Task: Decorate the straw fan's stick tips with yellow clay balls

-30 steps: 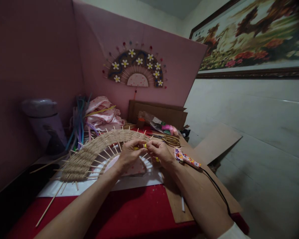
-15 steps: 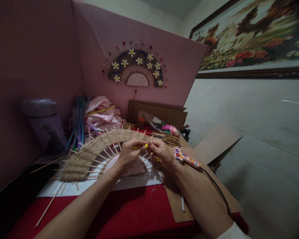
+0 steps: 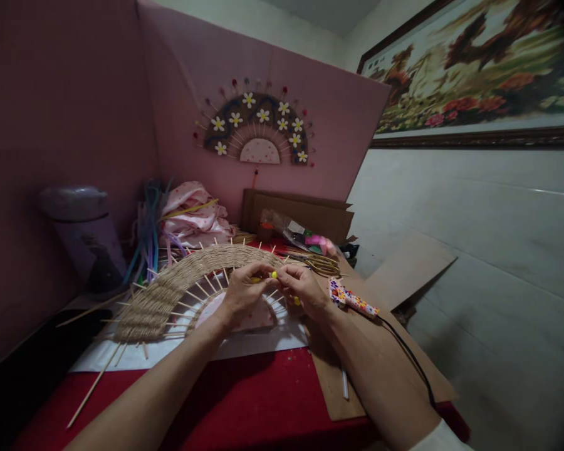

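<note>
A half-round woven fan (image 3: pixel 178 285) of tan cord and thin wooden skewers lies on white paper (image 3: pixel 263 343) on the red table (image 3: pixel 244 401). Above its right end my left hand (image 3: pixel 244 291) and my right hand (image 3: pixel 303 288) meet, fingertips together, pinching a small yellow piece (image 3: pixel 273 274). More yellow shows under my right hand's fingers. Whether the piece sits on a skewer tip I cannot tell.
A flower-patterned glue gun (image 3: pixel 352 299) with a black cord lies right of my right hand on a cardboard sheet (image 3: pixel 404 269). Gold scissors (image 3: pixel 317 263), bags of bits, pink cloth (image 3: pixel 192 216), coloured strips and a lidded jug (image 3: pixel 84 235) stand behind. A finished fan (image 3: pixel 256 128) hangs on the pink board.
</note>
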